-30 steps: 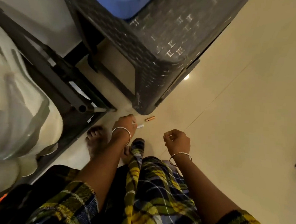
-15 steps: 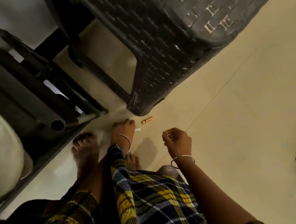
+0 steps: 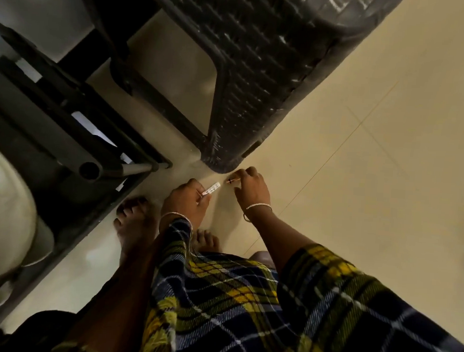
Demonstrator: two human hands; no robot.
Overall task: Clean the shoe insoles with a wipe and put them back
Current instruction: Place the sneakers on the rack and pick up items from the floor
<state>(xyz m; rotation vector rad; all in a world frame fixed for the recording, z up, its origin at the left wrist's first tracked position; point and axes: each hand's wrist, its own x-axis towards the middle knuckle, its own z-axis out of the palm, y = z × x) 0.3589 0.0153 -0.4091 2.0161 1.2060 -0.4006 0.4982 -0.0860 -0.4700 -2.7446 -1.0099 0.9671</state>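
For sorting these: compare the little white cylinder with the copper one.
Colour: the white cylinder has dark print; the copper cylinder shows a dark band. Hold: the left hand pinches the white one, most of it exposed; the right hand pinches the copper one, only an end showing, beside the dark stool. Both are small and slim.

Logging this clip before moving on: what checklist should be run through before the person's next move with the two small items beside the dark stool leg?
1. Grip of left hand on small white stick: ok, pinched.
2. Grip of right hand on small copper-coloured piece: ok, fingertips pinch its end.
3. That piece lifted off the floor: cannot tell.
4. Are insoles in view: not ok, none visible.
5. Is a wipe in view: not ok, none visible.
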